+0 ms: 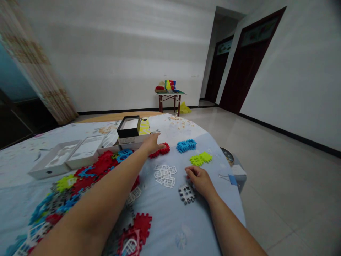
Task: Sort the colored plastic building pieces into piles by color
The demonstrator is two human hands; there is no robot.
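My left hand (pixel 151 143) reaches far across the table, thumb and fingers apart, beside a stack of red interlocking plastic blocks (pixel 163 150); it partly covers that stack. My right hand (pixel 200 180) is curled with its fingertips together. A small reddish bit shows at the fingertips, too little to name. Just under this hand lies a grey notched block with window-like openings (pixel 187 194). Left of it is a loose pile of white lattice window pieces (pixel 165 175). Farther off lie a row of blue blocks (pixel 186 145) and some lime-green blocks (pixel 201 159).
A large heap of mixed blocks (pixel 82 185) spreads under my left arm. White open box trays (pixel 57 160) and a black box (pixel 129 127) stand behind it. A blue-tagged clip (pixel 232 179) lies near the right table edge; a stool (pixel 238 174) stands beyond.
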